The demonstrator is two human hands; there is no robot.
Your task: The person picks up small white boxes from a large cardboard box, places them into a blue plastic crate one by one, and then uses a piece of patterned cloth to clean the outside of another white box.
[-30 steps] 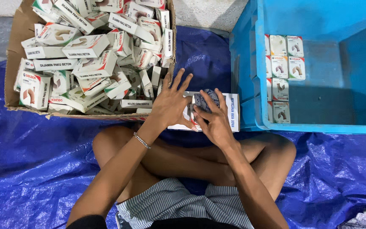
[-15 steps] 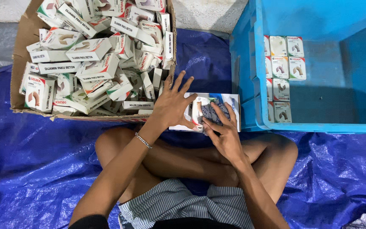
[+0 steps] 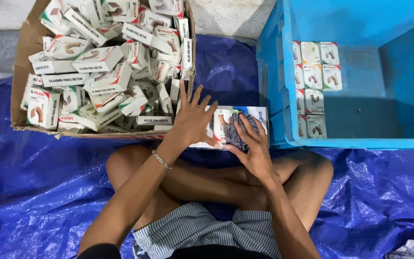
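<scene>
While the person sits cross-legged on the blue tarp (image 3: 34, 192), the left hand (image 3: 193, 120) lies open and flat, fingers spread, on a white box (image 3: 259, 117) between the cardboard carton (image 3: 22, 57) and the blue crate (image 3: 355, 143). The right hand (image 3: 251, 146) grips a dark patterned cloth (image 3: 238, 129) over it; both hide most of the box.

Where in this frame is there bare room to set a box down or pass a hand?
The blue crate has a bare floor right of its neat rows of small boxes. Blue tarp lies bare between cardboard carton and crate. The carton is heaped full; left hand and right hand crowd the white box.
</scene>
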